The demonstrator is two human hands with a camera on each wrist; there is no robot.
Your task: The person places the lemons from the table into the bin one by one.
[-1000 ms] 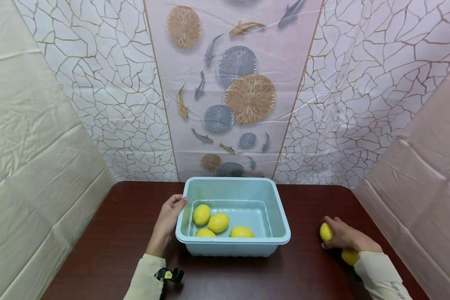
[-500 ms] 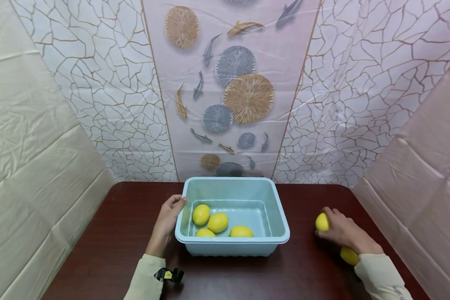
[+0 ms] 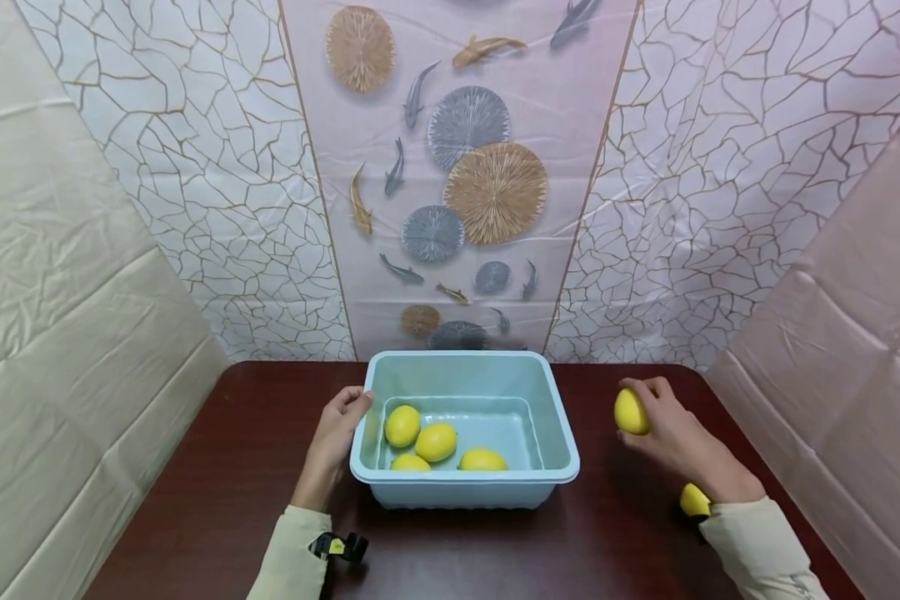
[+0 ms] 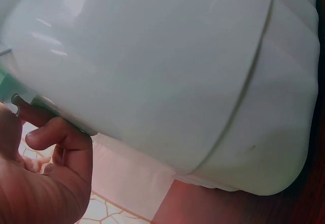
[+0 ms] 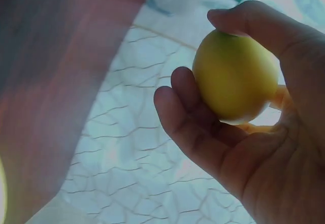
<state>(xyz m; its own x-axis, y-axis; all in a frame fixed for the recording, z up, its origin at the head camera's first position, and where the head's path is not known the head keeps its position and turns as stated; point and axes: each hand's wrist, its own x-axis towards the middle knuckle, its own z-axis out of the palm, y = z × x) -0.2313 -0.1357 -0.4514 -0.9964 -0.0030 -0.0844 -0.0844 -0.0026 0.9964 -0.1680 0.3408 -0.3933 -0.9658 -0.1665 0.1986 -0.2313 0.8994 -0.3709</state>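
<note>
My right hand [image 3: 678,437] holds a yellow lemon [image 3: 630,412] above the table, to the right of the light blue basin [image 3: 465,493]. In the right wrist view, the thumb lies over one end of the lemon [image 5: 236,76] and curled fingers support its other side. My left hand [image 3: 336,437] grips the basin's left rim, seen from outside and below in the left wrist view. Several lemons [image 3: 437,442] lie inside the basin, mostly toward its left and front. Another lemon [image 3: 693,500] is on the table beside my right wrist, partly hidden by the sleeve.
The dark red-brown table [image 3: 217,492] carries the basin near its back edge. Behind it hangs a patterned cloth [image 3: 450,275], with plain beige cloth [image 3: 67,350] along the sides. A black camera [image 3: 345,547] is strapped to my left wrist.
My right hand has lifted the lemon off the table and moved it up and to the left. The lemon by the wrist stays behind. My left hand keeps its grip on the rim.
</note>
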